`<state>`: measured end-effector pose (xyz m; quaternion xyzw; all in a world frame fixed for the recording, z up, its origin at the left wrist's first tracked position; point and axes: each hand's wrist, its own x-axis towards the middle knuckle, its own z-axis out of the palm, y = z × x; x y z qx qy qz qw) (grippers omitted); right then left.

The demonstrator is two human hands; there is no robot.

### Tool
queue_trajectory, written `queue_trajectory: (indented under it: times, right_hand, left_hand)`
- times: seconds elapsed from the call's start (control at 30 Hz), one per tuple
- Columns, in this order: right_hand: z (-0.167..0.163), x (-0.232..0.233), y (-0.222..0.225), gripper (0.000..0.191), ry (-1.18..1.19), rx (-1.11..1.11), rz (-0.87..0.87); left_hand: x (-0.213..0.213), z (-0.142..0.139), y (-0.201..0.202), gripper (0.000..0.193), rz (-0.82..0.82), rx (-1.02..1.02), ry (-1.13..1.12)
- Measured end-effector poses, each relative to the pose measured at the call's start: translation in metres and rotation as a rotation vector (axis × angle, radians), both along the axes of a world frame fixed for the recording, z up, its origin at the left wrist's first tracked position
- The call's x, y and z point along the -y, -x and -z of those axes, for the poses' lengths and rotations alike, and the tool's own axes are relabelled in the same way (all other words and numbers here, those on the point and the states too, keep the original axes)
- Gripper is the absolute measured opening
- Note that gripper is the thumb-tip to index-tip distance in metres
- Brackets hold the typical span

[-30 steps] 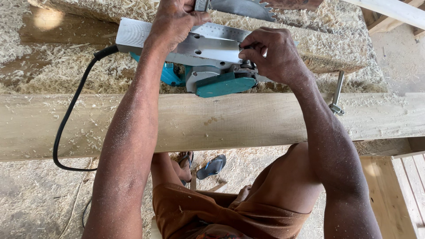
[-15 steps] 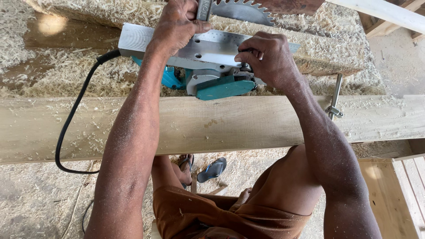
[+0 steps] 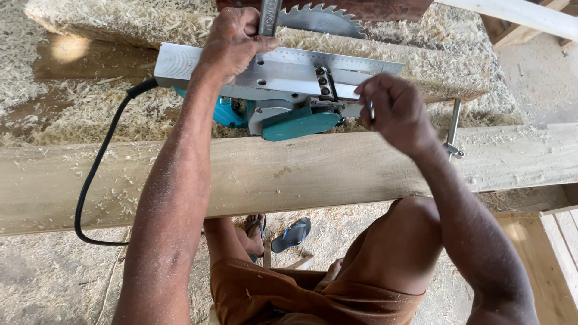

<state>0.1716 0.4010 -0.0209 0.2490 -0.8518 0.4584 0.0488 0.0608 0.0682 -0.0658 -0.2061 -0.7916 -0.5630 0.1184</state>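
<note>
At the far left a black power cord point(image 3: 96, 174) loops over the sawdust-covered floor point(image 3: 54, 277) and runs up across a long wooden beam point(image 3: 313, 171) to the back of a teal electric tool point(image 3: 289, 120). The tool lies turned over just behind the beam, its flat metal base plate point(image 3: 283, 72) facing up, amid heaps of wood shavings point(image 3: 108, 114).

The left hand point(image 3: 232, 42) is wrapped tight around a grey metal handle point(image 3: 270, 17) that rises from the plate's far edge, with the heel of the hand resting on the plate. Just right of it, a toothed circular saw blade point(image 3: 319, 18) stands above the plate, partly cut off by the top of the view.

The right hand point(image 3: 394, 111) hovers over the plate's right end, its fingers pinched together on a small metal part point(image 3: 368, 110); what the part is cannot be told. Further right, a thin metal rod with a clamp point(image 3: 453, 129) stands against the beam.

Below the beam, the person's knees and brown shorts point(image 3: 313, 295) fill the foreground, and a blue sandal point(image 3: 292, 235) lies on the shavings between the legs. Pale planks point(image 3: 560, 241) lie at the right edge.
</note>
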Motion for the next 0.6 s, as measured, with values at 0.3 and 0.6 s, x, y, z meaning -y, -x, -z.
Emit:
queue_trajectory:
  times: [0.3, 0.6]
  right_hand:
    - [0.017, 0.03, -0.035, 0.026, -0.215, -0.214, -0.031]
    - [0.026, 0.014, -0.051, 0.007, -0.435, -0.178, -0.4]
  left_hand:
    - [0.011, -0.004, -0.016, 0.028, 0.054, -0.025, 0.002]
    - [0.012, 0.0, -0.02, 0.025, 0.081, -0.032, 0.066]
